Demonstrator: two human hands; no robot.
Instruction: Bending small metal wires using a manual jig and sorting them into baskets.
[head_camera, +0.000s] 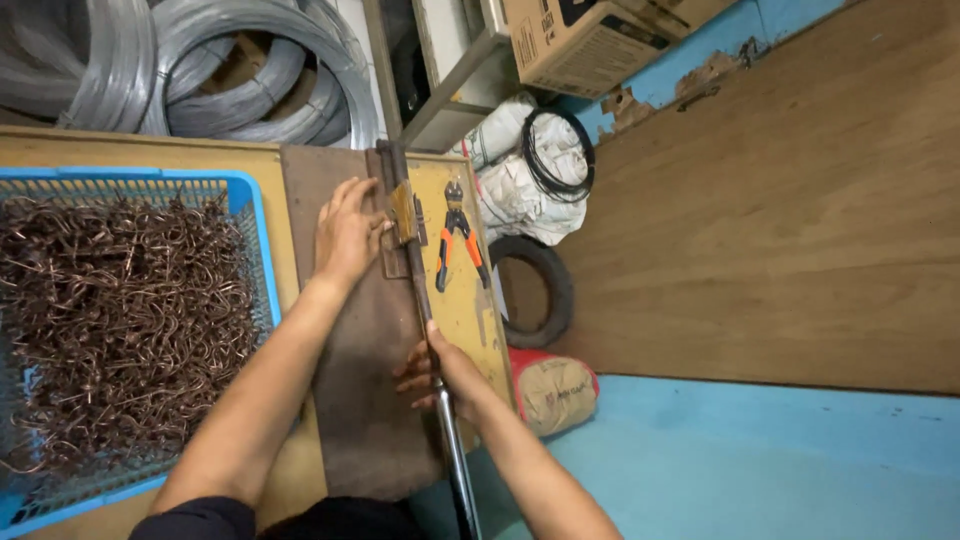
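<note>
Both hands work a wooden bench (465, 310): left hand (345, 235) flat, right hand (440, 372) gripping lever (425, 310).

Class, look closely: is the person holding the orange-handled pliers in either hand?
No: the orange-handled pliers lie untouched on the yellow wooden bench, beside the long metal lever that the right hand grips.

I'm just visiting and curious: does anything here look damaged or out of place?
Yes. The blue painted wall beside the cardboard box has patches of flaked paint showing bare material. Otherwise the orange-handled pliers lie neatly on the yellow workbench.
</note>
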